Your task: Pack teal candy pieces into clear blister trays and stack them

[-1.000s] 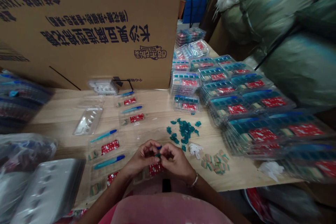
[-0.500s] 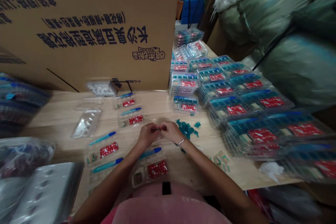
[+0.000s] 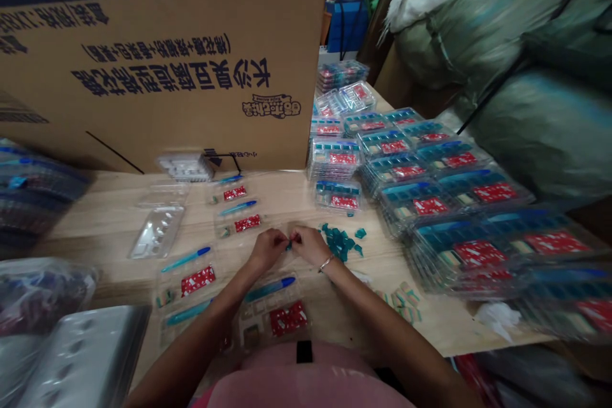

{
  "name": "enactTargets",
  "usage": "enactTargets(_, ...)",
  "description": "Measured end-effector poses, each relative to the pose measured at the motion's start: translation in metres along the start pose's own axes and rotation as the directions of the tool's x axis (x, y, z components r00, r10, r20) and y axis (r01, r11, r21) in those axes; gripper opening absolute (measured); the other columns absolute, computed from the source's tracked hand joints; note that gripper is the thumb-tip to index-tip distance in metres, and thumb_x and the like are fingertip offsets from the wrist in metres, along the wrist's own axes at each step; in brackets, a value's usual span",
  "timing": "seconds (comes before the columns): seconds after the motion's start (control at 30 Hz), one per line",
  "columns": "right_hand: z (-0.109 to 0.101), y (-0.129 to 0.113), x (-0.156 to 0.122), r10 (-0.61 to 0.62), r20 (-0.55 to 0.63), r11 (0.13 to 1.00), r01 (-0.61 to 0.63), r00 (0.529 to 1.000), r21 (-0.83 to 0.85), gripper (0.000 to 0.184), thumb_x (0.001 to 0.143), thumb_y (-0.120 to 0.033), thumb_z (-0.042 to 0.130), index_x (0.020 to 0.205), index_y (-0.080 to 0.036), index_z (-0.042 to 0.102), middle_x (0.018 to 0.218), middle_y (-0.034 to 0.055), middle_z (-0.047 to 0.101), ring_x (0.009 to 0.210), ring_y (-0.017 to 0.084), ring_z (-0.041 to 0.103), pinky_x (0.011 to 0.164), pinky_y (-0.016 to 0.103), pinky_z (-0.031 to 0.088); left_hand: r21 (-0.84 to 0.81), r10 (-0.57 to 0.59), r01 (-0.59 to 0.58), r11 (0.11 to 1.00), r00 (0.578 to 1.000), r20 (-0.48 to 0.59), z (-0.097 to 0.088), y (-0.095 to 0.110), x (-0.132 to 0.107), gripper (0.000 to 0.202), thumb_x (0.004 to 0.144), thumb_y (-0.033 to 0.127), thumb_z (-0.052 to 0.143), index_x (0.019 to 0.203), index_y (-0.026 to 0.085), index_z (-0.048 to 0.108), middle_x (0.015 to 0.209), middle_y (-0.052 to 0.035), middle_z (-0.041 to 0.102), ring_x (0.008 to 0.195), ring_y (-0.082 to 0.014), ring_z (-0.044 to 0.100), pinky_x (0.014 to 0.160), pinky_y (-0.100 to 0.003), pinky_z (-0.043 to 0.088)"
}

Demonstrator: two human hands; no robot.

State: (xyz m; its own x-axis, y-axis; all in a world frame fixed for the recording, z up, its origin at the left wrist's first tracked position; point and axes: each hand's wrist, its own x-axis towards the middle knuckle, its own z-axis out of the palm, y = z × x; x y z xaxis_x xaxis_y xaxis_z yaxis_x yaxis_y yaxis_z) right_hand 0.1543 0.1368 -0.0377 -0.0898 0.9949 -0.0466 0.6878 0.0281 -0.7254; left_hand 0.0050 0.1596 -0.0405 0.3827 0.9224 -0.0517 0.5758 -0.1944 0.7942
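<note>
My left hand [image 3: 268, 248] and my right hand [image 3: 310, 245] meet over the middle of the table, fingertips pinched almost together. Between them shows a small dark teal piece [image 3: 289, 246]; its fine detail is too small to make out. Just right of my right hand lies a loose pile of teal pieces [image 3: 338, 242]. Below my wrists sits a clear plastic tray [image 3: 253, 315] with a blue pen [image 3: 270, 289] and a red patterned packet [image 3: 288, 319]. My left forearm partly covers another tray with a blue pen [image 3: 189, 312].
A large cardboard box [image 3: 191, 121] stands along the back. Stacks of filled clear trays [image 3: 430, 204] line the right side. Small beige-and-green pieces [image 3: 404, 301] lie near the front. At left are an unfilled clear tray [image 3: 157, 231] and a stack of trays [image 3: 86, 350].
My fingertips have parted slightly, and a teal piece now shows between them. The whole view has shifted a little, with the table sitting lower in the picture.
</note>
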Motion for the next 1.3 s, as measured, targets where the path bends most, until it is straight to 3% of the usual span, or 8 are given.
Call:
enactTargets(0.23, -0.044, 0.005, -0.016, 0.038, 0.017, 0.974, -0.033, 0.999, -0.226, 0.014, 0.075, -0.012, 0.053, 0.079, -0.017, 0.066, 0.081, 0.0053, 0.067, 0.076, 0.016, 0.060, 0.068, 0.024, 0.040, 0.118, 0.179, -0.179, 0.977, 0.984, 0.005, 0.005, 0.000, -0.013, 0.010, 0.078, 0.016, 0.054, 0.076, 0.016, 0.064, 0.074, -0.0027, 0.056, 0.069, -0.0142, 0.052, 0.065, -0.025, 0.040)
enactTargets(0.43, -0.046, -0.001, -0.024, 0.059, 0.138, 0.931, -0.004, 0.989, -0.364, 0.013, 0.067, -0.012, 0.059, 0.077, -0.018, 0.065, 0.081, 0.0052, 0.067, 0.075, 0.018, 0.061, 0.064, 0.024, 0.039, 0.124, 0.253, -0.258, 0.958, 0.966, 0.051, 0.008, 0.006, -0.013, 0.014, 0.077, 0.013, 0.051, 0.078, 0.017, 0.064, 0.075, -0.0040, 0.059, 0.072, -0.0159, 0.054, 0.068, -0.028, 0.043)
enactTargets(0.5, -0.045, -0.002, -0.028, 0.030, 0.123, 0.960, 0.006, 0.992, -0.280, 0.013, 0.065, -0.011, 0.058, 0.075, -0.018, 0.063, 0.074, 0.0021, 0.065, 0.070, 0.015, 0.059, 0.062, 0.022, 0.039, 0.054, 0.232, -0.230, 0.972, 0.971, -0.049, 0.009, 0.015, -0.020, 0.013, 0.076, 0.015, 0.053, 0.081, 0.017, 0.065, 0.078, -0.0044, 0.059, 0.071, -0.0155, 0.054, 0.067, -0.028, 0.043)
enactTargets(0.6, -0.045, -0.004, -0.038, -0.024, 0.103, 0.996, 0.014, 0.994, 0.093, 0.005, 0.068, -0.014, 0.057, 0.072, -0.017, 0.058, 0.063, -0.0024, 0.058, 0.059, 0.011, 0.053, 0.054, 0.019, 0.037, -0.218, 0.075, -0.102, 0.971, 0.989, -0.129, 0.011, 0.032, -0.036, 0.012, 0.074, 0.024, 0.057, 0.078, 0.016, 0.064, 0.074, -0.0033, 0.060, 0.065, -0.0136, 0.052, 0.062, -0.026, 0.042)
enactTargets(0.73, -0.040, -0.012, -0.065, -0.051, 0.106, 0.886, -0.004, 0.993, 0.464, 0.010, 0.069, -0.025, 0.062, 0.069, -0.018, 0.056, 0.063, -0.0030, 0.054, 0.058, 0.010, 0.049, 0.054, 0.020, 0.037, -0.657, -0.194, 0.206, 0.725, 0.977, 0.093, 0.010, 0.045, -0.061, 0.026, 0.064, 0.038, 0.070, 0.073, 0.015, 0.062, 0.063, 0.0003, 0.059, 0.056, -0.0104, 0.050, 0.056, -0.023, 0.040)
enactTargets(0.87, -0.031, -0.020, -0.093, -0.112, 0.227, 0.776, -0.058, 0.967, 0.628, 0.019, 0.068, -0.034, 0.068, 0.068, -0.018, 0.058, 0.070, -0.0009, 0.057, 0.065, 0.012, 0.051, 0.060, 0.023, 0.040, -0.745, -0.175, 0.411, 0.525, 0.909, 0.378, 0.000, 0.044, -0.087, 0.033, 0.055, 0.039, 0.079, 0.067, 0.015, 0.060, 0.060, 0.0024, 0.058, 0.051, -0.0069, 0.047, 0.054, -0.020, 0.037)
enactTargets(1.13, -0.010, -0.030, -0.110, -0.103, 0.378, 0.566, -0.258, 0.920, 0.783, 0.033, 0.059, -0.036, 0.075, 0.071, -0.019, 0.049, 0.066, -0.0055, 0.051, 0.055, 0.007, 0.044, 0.054, 0.019, 0.036, -0.691, -0.027, 0.402, 0.601, 0.874, 0.485, -0.018, 0.049, -0.112, 0.036, 0.066, 0.047, 0.070, 0.071, 0.014, 0.056, 0.062, 0.0036, 0.050, 0.056, -0.0074, 0.041, 0.054, -0.020, 0.031)
enactTargets(1.3, -0.009, -0.038, -0.111, -0.079, 0.287, 0.737, -0.138, 0.955, 0.662, 0.014, 0.070, -0.029, 0.061, 0.074, -0.018, 0.055, 0.065, -0.0029, 0.054, 0.055, 0.009, 0.047, 0.054, 0.020, 0.038, -0.744, -0.078, 0.338, 0.577, 0.929, 0.362, -0.014, 0.045, -0.121, 0.034, 0.069, 0.045, 0.068, 0.076, 0.016, 0.053, 0.068, 0.0023, 0.052, 0.062, -0.0092, 0.045, 0.061, -0.021, 0.036)
